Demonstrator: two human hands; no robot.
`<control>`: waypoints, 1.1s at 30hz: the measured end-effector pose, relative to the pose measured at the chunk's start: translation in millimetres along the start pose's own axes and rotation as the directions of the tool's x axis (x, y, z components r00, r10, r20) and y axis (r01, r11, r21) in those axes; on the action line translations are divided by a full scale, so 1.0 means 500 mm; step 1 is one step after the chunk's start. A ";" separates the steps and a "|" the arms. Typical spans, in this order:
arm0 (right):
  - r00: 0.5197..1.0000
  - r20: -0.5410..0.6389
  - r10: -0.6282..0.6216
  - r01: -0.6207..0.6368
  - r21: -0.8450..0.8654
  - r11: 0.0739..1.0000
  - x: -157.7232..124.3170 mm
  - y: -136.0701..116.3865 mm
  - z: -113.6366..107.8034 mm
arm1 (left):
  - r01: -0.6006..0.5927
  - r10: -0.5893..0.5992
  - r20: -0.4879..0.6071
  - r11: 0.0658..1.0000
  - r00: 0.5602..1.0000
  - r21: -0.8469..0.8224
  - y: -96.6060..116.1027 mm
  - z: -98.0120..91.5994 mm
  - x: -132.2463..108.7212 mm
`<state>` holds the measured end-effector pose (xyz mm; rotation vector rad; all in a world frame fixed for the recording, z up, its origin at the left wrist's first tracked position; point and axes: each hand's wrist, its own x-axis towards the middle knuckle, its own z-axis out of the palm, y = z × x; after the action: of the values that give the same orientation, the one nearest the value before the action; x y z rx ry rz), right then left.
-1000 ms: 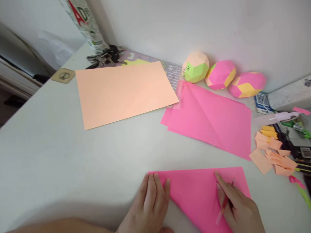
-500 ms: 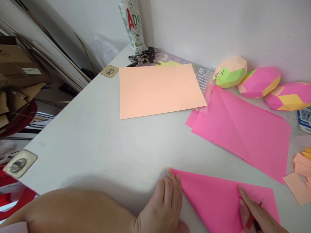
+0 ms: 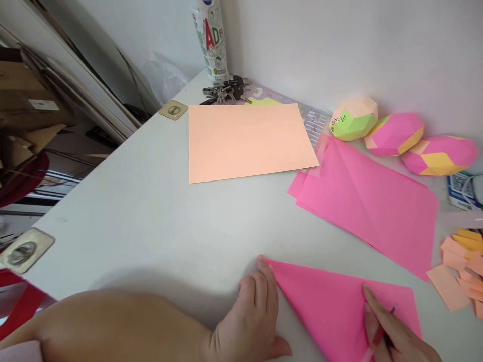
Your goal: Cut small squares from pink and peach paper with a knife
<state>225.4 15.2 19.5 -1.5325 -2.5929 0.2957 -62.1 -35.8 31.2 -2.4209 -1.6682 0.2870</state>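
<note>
A bright pink sheet of paper (image 3: 320,306) lies folded on the table, its pointed corner toward the left. My left hand (image 3: 254,311) is closed at that corner, its forefinger pressing on the tip and the other fingers curled; the thumb sticks out below. Between the fingers of my right hand (image 3: 392,327) is a slim red pen (image 3: 377,338), slanting, its tip kind not clear. The right forefinger rests on the paper near its upper edge. The lower part of the sheet runs out of view.
Peach paper (image 3: 249,143) and more pink sheets (image 3: 377,201) lie behind. Along the wall stand faceted paper shapes (image 3: 396,133), keys (image 3: 226,91) and a white bottle (image 3: 213,42). Small paper pieces (image 3: 449,286) are at the right. The table edge (image 3: 94,163) runs along the left.
The view has shifted slightly, showing more of the right side. My left thumb now sticks out farther to the right. Both hands stay at the folded pink paper.
</note>
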 end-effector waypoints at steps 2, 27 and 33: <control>0.998 -0.058 -0.022 0.022 0.001 1.000 0.010 -0.017 -0.005 | -0.010 0.010 0.006 1.000 1.000 -0.001 -0.001 -0.001 -0.002; 0.993 -0.116 0.011 -0.013 -0.020 1.000 0.014 -0.042 -0.005 | -0.085 0.065 -0.142 0.987 0.988 -0.139 0.009 0.024 -0.007; 0.994 -0.104 -0.027 0.022 -0.046 0.999 0.012 -0.025 -0.005 | -0.039 0.031 -0.104 0.996 0.994 -0.079 0.009 0.016 -0.005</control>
<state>212.3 14.7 24.9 -1.4865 -2.5519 0.1522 -60.8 -39.3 22.4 -2.4795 -1.6248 0.1005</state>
